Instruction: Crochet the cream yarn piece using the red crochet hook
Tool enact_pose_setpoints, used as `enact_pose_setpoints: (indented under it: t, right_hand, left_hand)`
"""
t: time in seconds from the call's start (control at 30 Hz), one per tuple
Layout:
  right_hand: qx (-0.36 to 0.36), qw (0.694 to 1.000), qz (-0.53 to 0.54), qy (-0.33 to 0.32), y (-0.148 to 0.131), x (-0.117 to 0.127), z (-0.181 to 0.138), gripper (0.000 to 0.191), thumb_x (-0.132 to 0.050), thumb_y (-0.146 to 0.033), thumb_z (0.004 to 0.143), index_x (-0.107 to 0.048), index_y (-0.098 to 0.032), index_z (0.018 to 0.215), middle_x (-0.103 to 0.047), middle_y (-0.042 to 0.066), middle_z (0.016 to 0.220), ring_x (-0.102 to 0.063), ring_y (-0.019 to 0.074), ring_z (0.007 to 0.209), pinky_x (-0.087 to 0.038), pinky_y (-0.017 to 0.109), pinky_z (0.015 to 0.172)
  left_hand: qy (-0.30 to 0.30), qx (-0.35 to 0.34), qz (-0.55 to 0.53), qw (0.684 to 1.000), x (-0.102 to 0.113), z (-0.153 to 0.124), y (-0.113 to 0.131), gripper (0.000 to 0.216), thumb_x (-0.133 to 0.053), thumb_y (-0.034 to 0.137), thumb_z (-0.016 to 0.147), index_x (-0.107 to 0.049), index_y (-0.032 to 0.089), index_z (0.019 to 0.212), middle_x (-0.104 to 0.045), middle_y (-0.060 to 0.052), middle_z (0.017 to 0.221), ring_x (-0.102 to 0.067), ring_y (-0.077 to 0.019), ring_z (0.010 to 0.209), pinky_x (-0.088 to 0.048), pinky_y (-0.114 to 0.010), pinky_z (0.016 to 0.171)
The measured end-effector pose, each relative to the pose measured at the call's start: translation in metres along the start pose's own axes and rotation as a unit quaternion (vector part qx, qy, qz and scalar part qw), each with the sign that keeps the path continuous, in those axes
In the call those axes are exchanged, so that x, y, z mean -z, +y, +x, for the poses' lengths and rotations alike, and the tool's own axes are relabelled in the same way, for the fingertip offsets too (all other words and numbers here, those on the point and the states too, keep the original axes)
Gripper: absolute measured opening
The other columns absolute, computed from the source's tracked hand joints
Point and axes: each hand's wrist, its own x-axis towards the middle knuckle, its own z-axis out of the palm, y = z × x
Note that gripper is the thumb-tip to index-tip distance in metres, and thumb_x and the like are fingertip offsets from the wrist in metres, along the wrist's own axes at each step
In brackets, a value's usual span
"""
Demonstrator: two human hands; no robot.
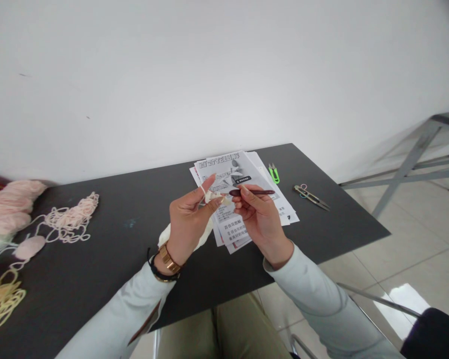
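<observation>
Between the thumb and fingers of my left hand is a small piece of cream crochet work, with yarn running over the raised index finger. My right hand grips a crochet hook by its dark brown handle, its tip pointing left into the crochet piece. The stitches are too small to make out. Partly behind my left wrist lies a cream yarn ball. Under both hands rests a stack of printed sheets with a flower picture.
Green-handled thread snips and metal thread snips lie right of the sheets on the black table. Pink yarn, yellow yarn and pink skeins sit at the left. A white wall stands behind the table.
</observation>
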Motion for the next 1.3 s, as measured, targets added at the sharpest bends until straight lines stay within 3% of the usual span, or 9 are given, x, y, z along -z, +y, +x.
enact_pose_setpoints:
  t: [0.33, 0.43, 0.67, 0.77, 0.87, 0.93, 1.03, 1.1, 1.3]
  right_hand:
    - [-0.008, 1.0, 0.019, 0.0, 0.0, 0.001, 0.001, 0.025, -0.087, -0.025, 0.058, -0.073, -0.017, 0.077, -0.073, 0.0, 0.059, -0.063, 0.0067, 0.046, -0.055, 0.012, 0.048]
    - [-0.017, 1.0, 0.018, 0.0, -0.001, 0.001, 0.002, 0.025, -0.087, -0.026, 0.059, -0.073, -0.018, 0.076, -0.072, -0.001, 0.058, -0.063, 0.006, 0.046, -0.055, 0.012, 0.049]
    - [0.117, 0.987, -0.107, -0.025, 0.005, -0.002, -0.004, 0.01, -0.079, -0.025, 0.072, -0.074, -0.021, 0.081, -0.073, -0.002, 0.063, -0.066, 0.0093, 0.051, -0.057, 0.019, 0.051]
    - [0.285, 0.929, -0.232, -0.046, 0.009, 0.001, -0.009, 0.013, -0.074, -0.015, 0.077, -0.076, -0.025, 0.084, -0.074, -0.001, 0.074, -0.068, 0.012, 0.06, -0.058, 0.024, 0.056]
    - [0.463, 0.799, -0.369, -0.102, 0.009, 0.006, -0.015, 0.032, -0.065, -0.003, 0.08, -0.075, -0.027, 0.099, -0.074, 0.004, 0.089, -0.07, 0.0165, 0.078, -0.059, 0.031, 0.067]
    - [0.513, 0.725, -0.438, -0.137, 0.005, 0.011, -0.02, 0.043, -0.058, -0.001, 0.083, -0.07, -0.028, 0.114, -0.073, 0.006, 0.095, -0.068, 0.0171, 0.082, -0.058, 0.033, 0.069]
    - [0.522, 0.669, -0.491, -0.196, -0.004, 0.016, -0.024, 0.041, -0.058, -0.004, 0.084, -0.067, -0.022, 0.12, -0.072, 0.011, 0.101, -0.068, 0.0207, 0.089, -0.058, 0.037, 0.074]
    - [0.528, 0.683, -0.461, -0.207, -0.007, 0.015, -0.023, 0.037, -0.057, -0.008, 0.086, -0.069, -0.024, 0.117, -0.073, 0.009, 0.101, -0.069, 0.0197, 0.087, -0.059, 0.035, 0.073]
    - [0.387, 0.876, -0.268, -0.105, 0.002, 0.007, -0.016, 0.021, -0.071, -0.013, 0.08, -0.077, -0.029, 0.09, -0.074, 0.001, 0.083, -0.067, 0.0141, 0.061, -0.056, 0.028, 0.051]
  left_hand:
    - [0.003, 0.03, -0.112, 0.993, -0.008, -0.002, 0.005, 0.053, -0.085, 0.016, 0.062, -0.072, 0.028, 0.112, -0.079, 0.001, 0.084, -0.071, -0.0132, 0.074, -0.057, -0.029, 0.08]
    - [0.0, 0.008, -0.084, 0.996, -0.005, -0.003, 0.003, 0.05, -0.084, 0.016, 0.064, -0.073, 0.029, 0.111, -0.079, 0.001, 0.09, -0.071, -0.0138, 0.079, -0.056, -0.029, 0.082]
    - [0.006, -0.016, 0.027, 0.999, -0.001, -0.006, -0.004, 0.054, -0.082, 0.019, 0.067, -0.069, 0.024, 0.119, -0.076, -0.003, 0.107, -0.069, -0.0182, 0.091, -0.053, -0.034, 0.092]
    - [0.02, 0.036, -0.064, 0.997, -0.007, -0.005, -0.001, 0.058, -0.083, 0.016, 0.065, -0.068, 0.024, 0.121, -0.077, -0.001, 0.106, -0.07, -0.0155, 0.09, -0.053, -0.032, 0.091]
    - [0.001, 0.128, -0.165, 0.978, -0.009, -0.003, 0.007, 0.057, -0.082, 0.011, 0.063, -0.069, 0.021, 0.118, -0.079, -0.002, 0.09, -0.071, -0.0115, 0.077, -0.054, -0.025, 0.082]
    - [-0.021, 0.179, -0.206, 0.962, -0.008, 0.0, 0.014, 0.053, -0.081, 0.007, 0.063, -0.071, 0.018, 0.113, -0.078, -0.003, 0.078, -0.07, -0.0104, 0.07, -0.053, -0.02, 0.076]
    - [-0.07, 0.227, -0.241, 0.941, -0.002, 0.005, 0.025, 0.047, -0.077, 0.002, 0.064, -0.073, 0.015, 0.109, -0.077, -0.004, 0.074, -0.07, -0.01, 0.067, -0.052, -0.018, 0.07]
    - [-0.111, 0.257, -0.247, 0.928, 0.002, 0.008, 0.031, 0.046, -0.075, 0.001, 0.065, -0.073, 0.015, 0.108, -0.076, -0.004, 0.072, -0.069, -0.0107, 0.064, -0.053, -0.019, 0.067]
    - [-0.127, 0.243, -0.212, 0.938, 0.009, 0.011, 0.038, 0.042, -0.077, 0.002, 0.064, -0.075, 0.016, 0.104, -0.077, -0.005, 0.072, -0.069, -0.011, 0.064, -0.053, -0.021, 0.071]
